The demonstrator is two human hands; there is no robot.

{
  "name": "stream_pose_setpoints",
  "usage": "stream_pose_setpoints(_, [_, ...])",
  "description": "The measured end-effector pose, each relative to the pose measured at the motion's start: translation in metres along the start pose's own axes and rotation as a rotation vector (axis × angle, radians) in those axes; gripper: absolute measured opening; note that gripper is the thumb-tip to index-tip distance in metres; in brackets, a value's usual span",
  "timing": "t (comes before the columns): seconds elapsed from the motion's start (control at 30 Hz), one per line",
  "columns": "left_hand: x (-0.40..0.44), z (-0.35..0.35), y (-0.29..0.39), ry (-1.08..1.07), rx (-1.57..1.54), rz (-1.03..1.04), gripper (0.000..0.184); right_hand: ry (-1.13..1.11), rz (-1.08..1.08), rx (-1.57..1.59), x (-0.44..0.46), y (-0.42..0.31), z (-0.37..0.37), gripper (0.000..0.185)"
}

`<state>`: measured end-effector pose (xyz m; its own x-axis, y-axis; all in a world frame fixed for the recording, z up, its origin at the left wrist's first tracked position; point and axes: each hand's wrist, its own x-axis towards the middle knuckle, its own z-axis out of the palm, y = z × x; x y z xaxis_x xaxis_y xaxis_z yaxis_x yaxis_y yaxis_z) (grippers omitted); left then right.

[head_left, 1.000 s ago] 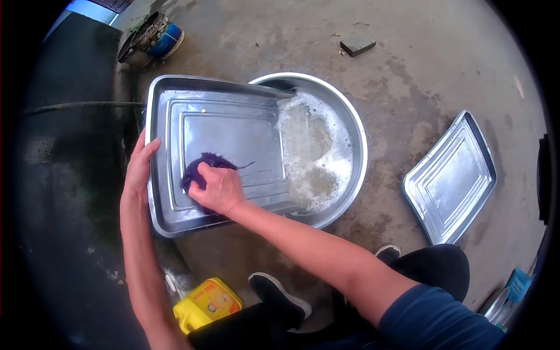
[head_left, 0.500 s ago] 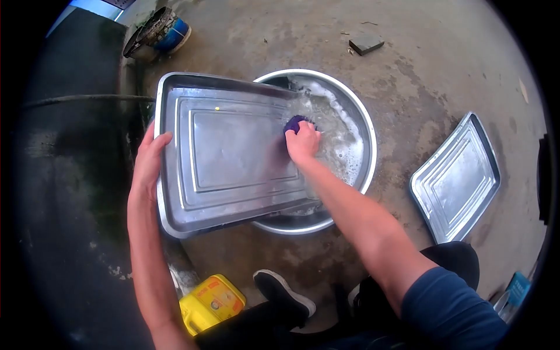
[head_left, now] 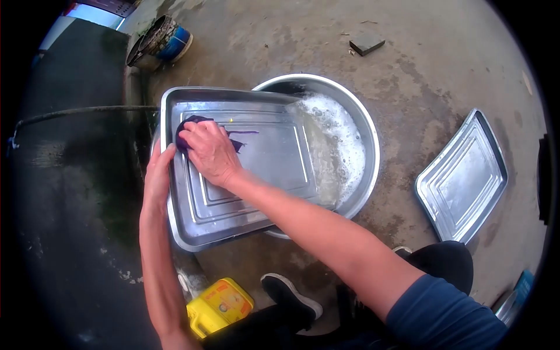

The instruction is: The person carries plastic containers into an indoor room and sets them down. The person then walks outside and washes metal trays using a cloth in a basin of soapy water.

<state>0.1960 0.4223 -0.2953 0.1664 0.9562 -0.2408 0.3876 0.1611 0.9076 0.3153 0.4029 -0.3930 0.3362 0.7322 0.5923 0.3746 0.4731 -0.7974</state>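
A rectangular metal tray (head_left: 269,153) lies tilted across a round metal basin (head_left: 375,153), its right end dipped in sudsy water (head_left: 347,146). My left hand (head_left: 157,175) is closed on the tray's left rim, thumb on top and the other fingers mostly hidden behind it. Inside the tray, near that same rim, my right hand (head_left: 211,153) presses a dark purple cloth (head_left: 182,137) against the metal. A loose purple strand trails from the cloth toward the middle. Close by on the tray's surface is a small yellow speck (head_left: 231,120).
Another metal tray (head_left: 464,175) rests on the concrete to the right. A yellow jug (head_left: 221,306) stands by my foot. Farther off are a dirty blue bucket (head_left: 169,41) and a flat block (head_left: 367,44). A dark wall (head_left: 76,175) with a pipe (head_left: 87,114) borders the left.
My right hand has moved the cloth left, from the water end to the tray's left rim. My left hand keeps its hold on the rim.
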Motion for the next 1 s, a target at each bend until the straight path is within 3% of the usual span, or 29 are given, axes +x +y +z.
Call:
stream_pose_setpoints(0.13, [-0.013, 0.017, 0.014, 0.069, 0.049, -0.025, 0.048, 0.011, 0.248, -0.271, 0.005, 0.074, -0.021, 0.032])
stream_pose_setpoints(0.3, [-0.011, 0.014, 0.012, 0.071, 0.082, -0.026, 0.048, 0.078, 0.532, -0.579, -0.052, 0.143, -0.057, 0.032])
stream_pose_setpoints(0.33, [-0.013, 0.013, 0.012, 0.076, 0.114, -0.044, 0.048, 0.025, 0.651, -0.638, -0.061, 0.154, -0.073, 0.033])
stream_pose_setpoints(0.4, [-0.016, 0.016, 0.013, 0.077, 0.103, -0.024, 0.049, -0.048, 0.651, -0.675, -0.077, 0.183, -0.095, 0.033])
stream_pose_setpoints(0.47, [-0.016, 0.017, 0.016, 0.068, 0.114, 0.008, 0.05, -0.084, 0.604, -0.708, -0.076, 0.177, -0.101, 0.034])
stream_pose_setpoints(0.53, [-0.01, 0.017, 0.016, 0.079, 0.121, 0.006, 0.049, -0.016, 0.772, -0.669, -0.078, 0.161, -0.097, 0.036])
stream_pose_setpoints(0.63, [-0.009, 0.013, 0.012, 0.093, 0.129, -0.003, 0.049, 0.056, 0.841, -0.634, -0.081, 0.116, -0.071, 0.037])
stream_pose_setpoints(0.73, [0.003, 0.005, -0.002, 0.078, 0.077, -0.008, 0.047, 0.096, 0.555, -0.397, -0.085, 0.058, -0.032, 0.034])
stream_pose_setpoints(0.87, [0.016, -0.011, -0.025, 0.027, 0.045, 0.041, 0.045, -0.125, 0.191, 0.083, -0.075, -0.049, -0.01, 0.03])
stream_pose_setpoints(1.0, [0.031, -0.024, -0.039, -0.035, 0.0, 0.077, 0.045, -0.298, 0.092, 0.192, -0.083, -0.054, -0.018, 0.021])
